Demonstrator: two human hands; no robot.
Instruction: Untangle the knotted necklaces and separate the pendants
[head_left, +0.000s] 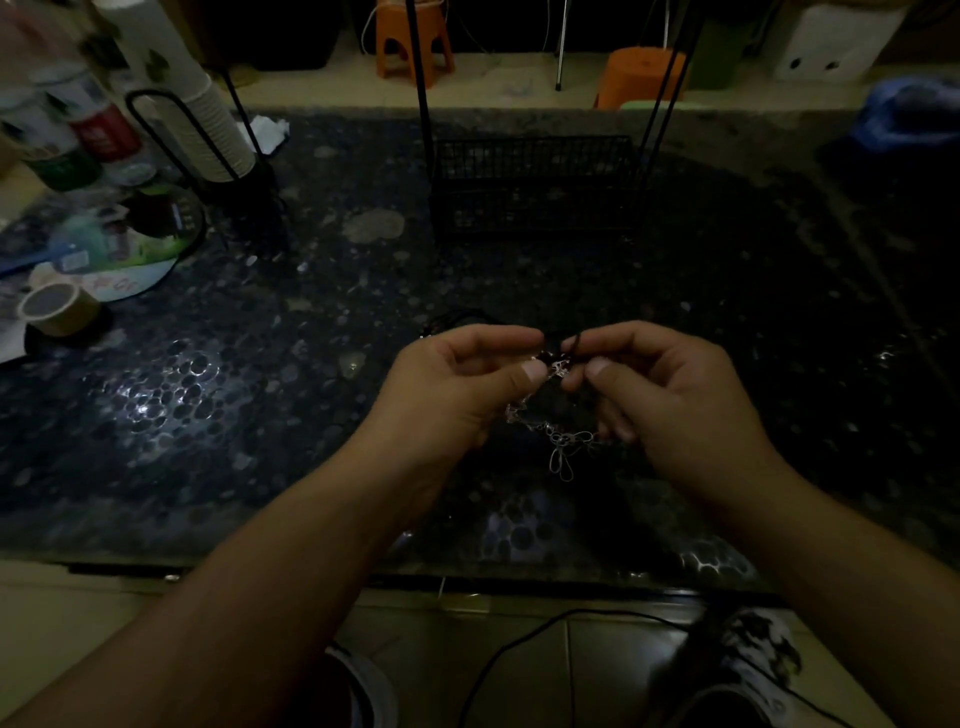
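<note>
head | my left hand (467, 379) and right hand (654, 384) close together above the table (260, 415), both pinching the knot (558, 358) | silver chain (561, 441) dangles below | light, limp, snag-prone; grip beside knot

both forearms are bare from elbow to wrist, with no sleeve, watch or bracelet showing, and no ring can be made out on the left hand (457, 387) or the right hand (670, 384). the thumbnails are short and plain. low in the view, light patterned shorts (753, 660) with dark blotches cover the right leg; the dim light hides finer detail.
</note>
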